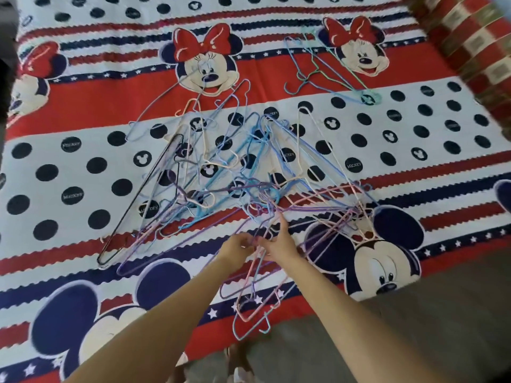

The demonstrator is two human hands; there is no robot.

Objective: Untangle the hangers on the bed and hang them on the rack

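Observation:
A tangled heap of thin wire hangers (221, 172) in blue, purple, pink, cream and black lies spread across the middle of the bed (69, 161). Both my hands meet at its near edge. My left hand (237, 251) pinches the hooks of a few pink and purple hangers (254, 297) that hang toward me over the bed's front. My right hand (279, 244) grips the same cluster of wires, its forefinger pointing up into the heap. A small separate bunch of blue and green hangers (326, 70) lies at the far right. No rack is in view.
The bed carries a red, white and navy cartoon-mouse cover. A red and cream checked pillow or cushion (475, 42) sits at the far right corner. Grey floor (414, 341) shows at the lower right, in front of the bed.

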